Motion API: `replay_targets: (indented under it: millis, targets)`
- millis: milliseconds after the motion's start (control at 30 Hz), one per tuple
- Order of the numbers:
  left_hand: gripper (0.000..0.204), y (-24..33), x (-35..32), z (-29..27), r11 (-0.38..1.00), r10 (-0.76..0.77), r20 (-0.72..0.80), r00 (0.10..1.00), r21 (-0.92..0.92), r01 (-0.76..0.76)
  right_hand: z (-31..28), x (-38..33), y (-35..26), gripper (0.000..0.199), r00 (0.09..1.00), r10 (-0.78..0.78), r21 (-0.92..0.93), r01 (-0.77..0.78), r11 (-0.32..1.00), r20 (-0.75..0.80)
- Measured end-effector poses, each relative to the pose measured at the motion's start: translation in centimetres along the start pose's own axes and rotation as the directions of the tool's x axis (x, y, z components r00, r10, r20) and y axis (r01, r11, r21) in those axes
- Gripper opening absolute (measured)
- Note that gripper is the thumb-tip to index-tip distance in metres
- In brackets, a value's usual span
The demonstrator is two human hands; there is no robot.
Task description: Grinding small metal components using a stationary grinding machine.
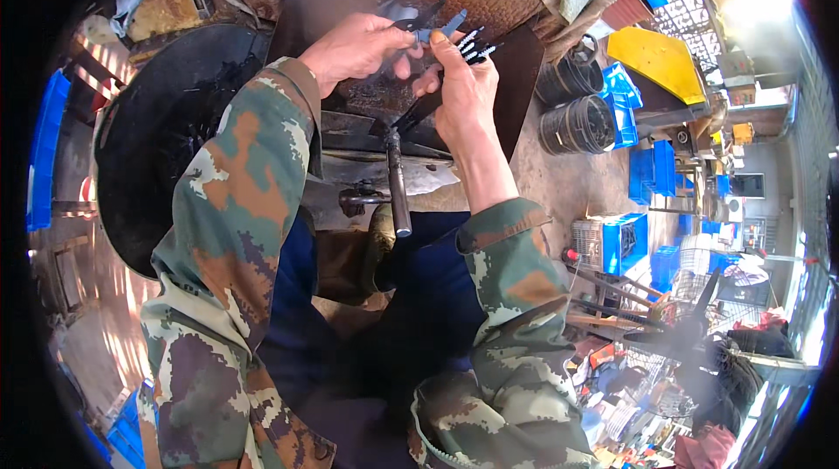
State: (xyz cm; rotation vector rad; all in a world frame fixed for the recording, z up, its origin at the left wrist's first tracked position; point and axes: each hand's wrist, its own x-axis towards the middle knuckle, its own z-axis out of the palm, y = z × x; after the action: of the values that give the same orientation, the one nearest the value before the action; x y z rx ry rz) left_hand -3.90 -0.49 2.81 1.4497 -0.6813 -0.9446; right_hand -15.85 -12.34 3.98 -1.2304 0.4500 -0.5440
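Note:
My left hand and my right hand are close together over a dark metal work surface. Between their fingertips is a small grey-blue metal piece with pointed, plier-like arms; its exact kind is unclear. Both hands pinch it, the right thumb resting on top. Several thin dark pieces with white ridged stripes stick out beyond my right fingers, apparently held in that hand. Below the hands, a dark metal bar with a crosswise upper end juts toward my lap.
A big black basin with dark pieces in it stands at my left. On the right are black buckets, blue crates and a yellow panel. A fan and clutter lie at lower right.

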Motion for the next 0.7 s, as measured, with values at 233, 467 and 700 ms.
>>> replay_targets:
  millis: [233, 467, 700]
  targets:
    - [0.034, -3.0, 2.0, -2.5, 0.957, 0.085, -0.191, 0.978, 0.288, -0.027, -0.9, -0.5, -0.1, 0.018, 0.999, -0.005, -0.024, 0.003, 1.000, -0.051]
    - [0.031, -7.3, 3.0, -5.0, 0.872, 0.078, -0.110, 0.991, 0.489, -0.014, -1.6, -1.8, -0.6, 0.017, 0.998, 0.067, 0.044, -0.066, 0.997, -0.021]
    - [0.028, -6.6, 2.3, -4.7, 0.724, 0.185, 0.066, 0.980, 0.666, -0.181, -2.6, -1.4, -1.4, 0.023, 0.985, 0.168, 0.141, -0.163, 0.977, -0.025]
